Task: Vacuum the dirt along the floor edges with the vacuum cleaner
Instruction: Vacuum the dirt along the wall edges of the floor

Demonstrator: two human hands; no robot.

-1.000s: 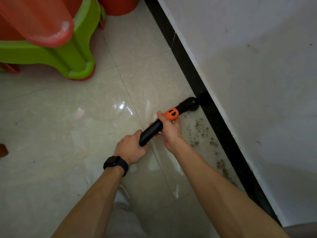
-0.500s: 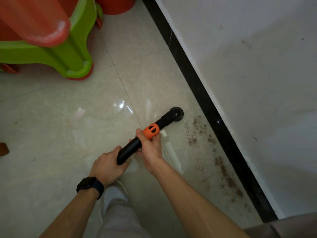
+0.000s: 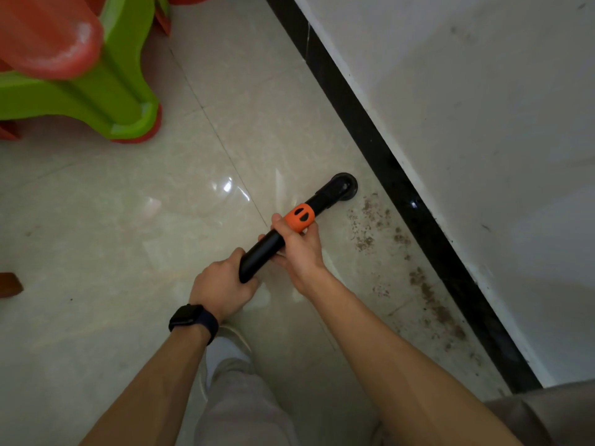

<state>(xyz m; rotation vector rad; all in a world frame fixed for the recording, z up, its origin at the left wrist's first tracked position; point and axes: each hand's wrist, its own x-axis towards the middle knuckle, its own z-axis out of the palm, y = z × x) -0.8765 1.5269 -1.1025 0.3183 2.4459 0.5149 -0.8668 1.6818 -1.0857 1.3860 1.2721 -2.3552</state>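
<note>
A black vacuum cleaner wand with an orange collar slants across the pale tiled floor. Its round nozzle rests on the tile a short way left of the black skirting. My left hand, with a dark watch on the wrist, grips the wand's near end. Just below the collar, my right hand wraps around the wand. Brown dirt lies scattered right of the nozzle and trails along the skirting toward the lower right.
A white wall rises behind the skirting. Stacked green and orange plastic stools stand at the upper left. A brown object's edge shows at the far left. My white shoe and grey trouser leg are below my hands.
The nozzle pulled back from the skirting onto open tile, then stayed near the upper end of the dirt patch. Both hands kept their grip on the wand.
</note>
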